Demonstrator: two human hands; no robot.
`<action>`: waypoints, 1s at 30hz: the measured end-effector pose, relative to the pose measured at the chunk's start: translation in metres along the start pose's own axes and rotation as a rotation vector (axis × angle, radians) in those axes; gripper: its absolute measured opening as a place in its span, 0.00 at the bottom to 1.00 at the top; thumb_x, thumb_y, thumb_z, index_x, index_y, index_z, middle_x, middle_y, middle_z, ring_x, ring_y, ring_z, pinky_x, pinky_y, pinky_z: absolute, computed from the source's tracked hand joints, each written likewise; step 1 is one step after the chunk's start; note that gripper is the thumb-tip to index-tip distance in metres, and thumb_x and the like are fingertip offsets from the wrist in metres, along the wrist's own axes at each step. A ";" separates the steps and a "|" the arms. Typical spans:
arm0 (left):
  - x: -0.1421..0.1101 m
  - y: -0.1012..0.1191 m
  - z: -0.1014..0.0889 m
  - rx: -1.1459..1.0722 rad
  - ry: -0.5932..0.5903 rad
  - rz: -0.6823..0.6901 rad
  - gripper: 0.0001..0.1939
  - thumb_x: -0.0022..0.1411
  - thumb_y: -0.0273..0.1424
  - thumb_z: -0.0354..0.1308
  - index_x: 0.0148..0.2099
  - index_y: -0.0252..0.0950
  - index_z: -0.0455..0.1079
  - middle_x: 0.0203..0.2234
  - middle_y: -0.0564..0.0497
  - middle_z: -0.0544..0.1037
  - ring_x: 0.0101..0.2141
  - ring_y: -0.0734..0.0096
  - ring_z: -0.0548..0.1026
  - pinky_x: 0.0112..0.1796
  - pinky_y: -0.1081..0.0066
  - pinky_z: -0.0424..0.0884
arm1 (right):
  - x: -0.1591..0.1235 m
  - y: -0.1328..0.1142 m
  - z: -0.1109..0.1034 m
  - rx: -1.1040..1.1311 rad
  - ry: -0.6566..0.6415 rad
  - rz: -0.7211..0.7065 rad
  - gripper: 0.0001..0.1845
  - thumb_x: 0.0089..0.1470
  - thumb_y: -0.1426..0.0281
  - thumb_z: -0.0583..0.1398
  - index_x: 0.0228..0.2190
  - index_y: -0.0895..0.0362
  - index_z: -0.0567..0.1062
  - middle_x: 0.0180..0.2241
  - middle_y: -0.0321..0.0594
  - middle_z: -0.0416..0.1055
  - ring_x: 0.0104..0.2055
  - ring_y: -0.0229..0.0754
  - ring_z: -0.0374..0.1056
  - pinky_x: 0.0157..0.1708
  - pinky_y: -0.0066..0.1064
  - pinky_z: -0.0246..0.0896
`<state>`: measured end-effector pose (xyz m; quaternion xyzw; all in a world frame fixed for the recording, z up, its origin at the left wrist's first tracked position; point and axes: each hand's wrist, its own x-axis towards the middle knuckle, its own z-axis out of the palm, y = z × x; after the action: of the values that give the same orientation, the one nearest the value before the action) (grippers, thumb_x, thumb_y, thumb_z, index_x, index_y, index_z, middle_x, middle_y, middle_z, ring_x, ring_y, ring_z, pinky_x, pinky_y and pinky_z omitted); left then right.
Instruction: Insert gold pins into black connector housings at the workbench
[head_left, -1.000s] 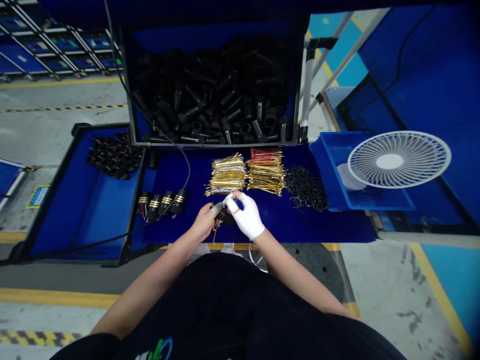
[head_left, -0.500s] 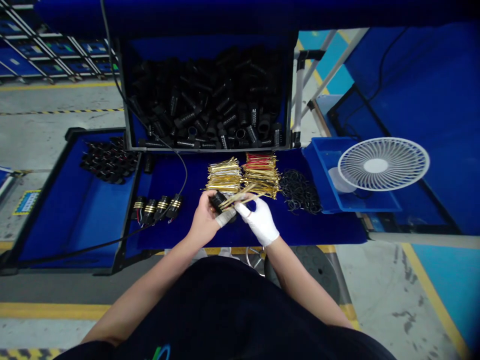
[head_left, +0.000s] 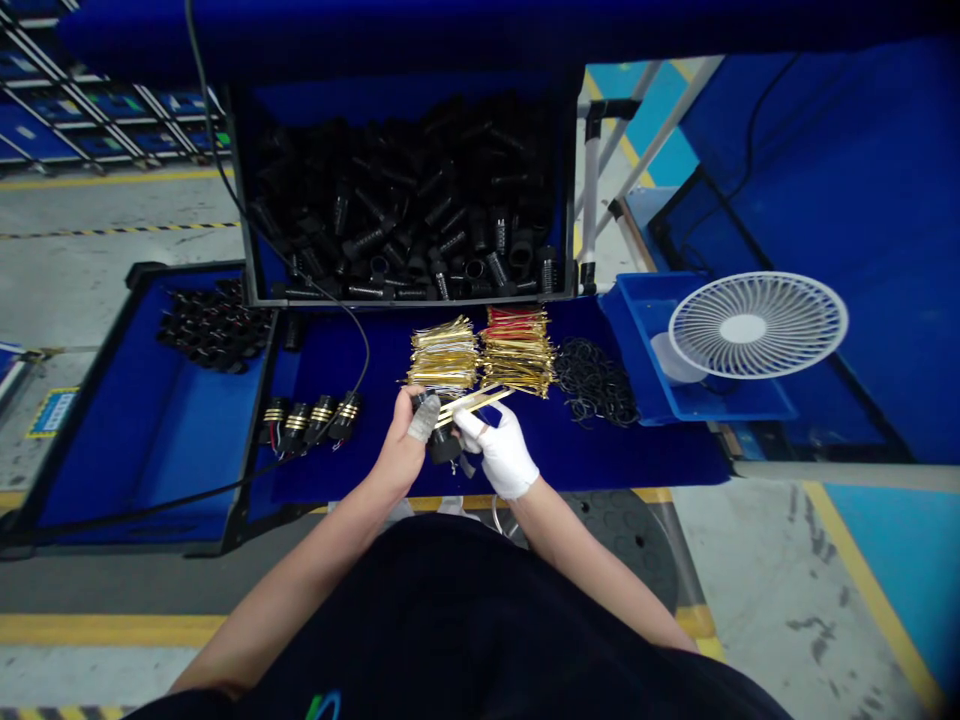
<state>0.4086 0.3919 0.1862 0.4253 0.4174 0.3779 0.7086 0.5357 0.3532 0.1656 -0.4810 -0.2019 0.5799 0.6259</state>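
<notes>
Seen from the head, the left hand (head_left: 397,450) is clenched around a black plastic connector (head_left: 444,445), whose gold wires (head_left: 476,402) slant up and right toward the gloved right hand (head_left: 499,450), nearer their free ends; whether its grip is closed is unclear. The shirt logo (head_left: 324,705) is cut off and unreadable.

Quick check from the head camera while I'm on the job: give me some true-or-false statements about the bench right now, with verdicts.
1. The right hand wears a white glove: true.
2. The left hand wears the same glove: false; it is bare, with one fingertip covered.
3. A black connector with gold wires sits between the hands: true.
4. The black rings lie left of the gold wire bundles: false; they lie right of them.
5. Four connectors lie left of the hands: true.
</notes>
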 end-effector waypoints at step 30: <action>0.048 0.011 0.047 -0.178 0.217 0.193 0.22 0.56 0.44 0.68 0.46 0.37 0.71 0.35 0.50 0.81 0.28 0.74 0.78 0.34 0.73 0.72 | 0.002 -0.014 0.005 -0.717 0.076 -0.443 0.21 0.59 0.60 0.59 0.51 0.54 0.73 0.45 0.47 0.77 0.42 0.50 0.74 0.45 0.41 0.70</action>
<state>0.4669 0.4253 0.1970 0.3557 0.4137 0.5232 0.6546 0.5390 0.3586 0.1790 -0.6343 -0.4661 0.3063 0.5354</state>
